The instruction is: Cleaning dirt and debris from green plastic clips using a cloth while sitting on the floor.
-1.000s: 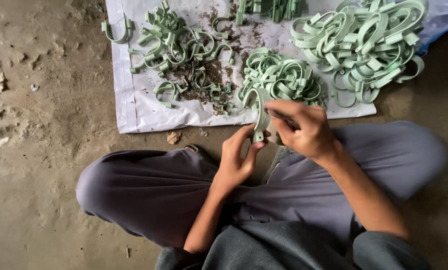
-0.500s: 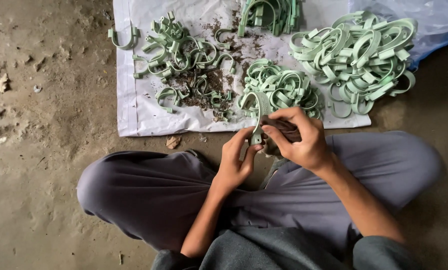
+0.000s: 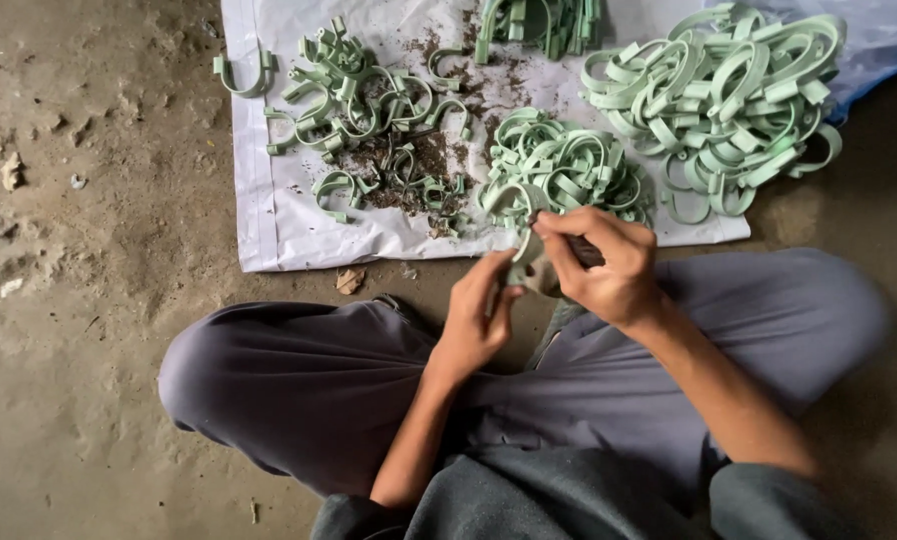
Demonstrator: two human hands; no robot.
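Observation:
I sit cross-legged on a dirt floor. My left hand (image 3: 477, 318) pinches the lower end of a pale green U-shaped plastic clip (image 3: 522, 250) above my lap. My right hand (image 3: 601, 262) is closed around a dark tool (image 3: 585, 251) held against that clip; most of the tool is hidden by my fingers. Just beyond my hands lies a small pile of green clips (image 3: 561, 168) on a white plastic sheet (image 3: 269, 200).
A large heap of bigger green clips (image 3: 729, 100) sits at the sheet's right. A scattered group of clips with dark scraps (image 3: 374, 120) lies at its left, and more clips (image 3: 539, 20) at the top edge. Bare, rough floor (image 3: 79, 250) spreads to the left.
Both hands stay together on the same clip, shifting only slightly; the view has drifted a little, so the sheet and piles sit slightly differently in the frame.

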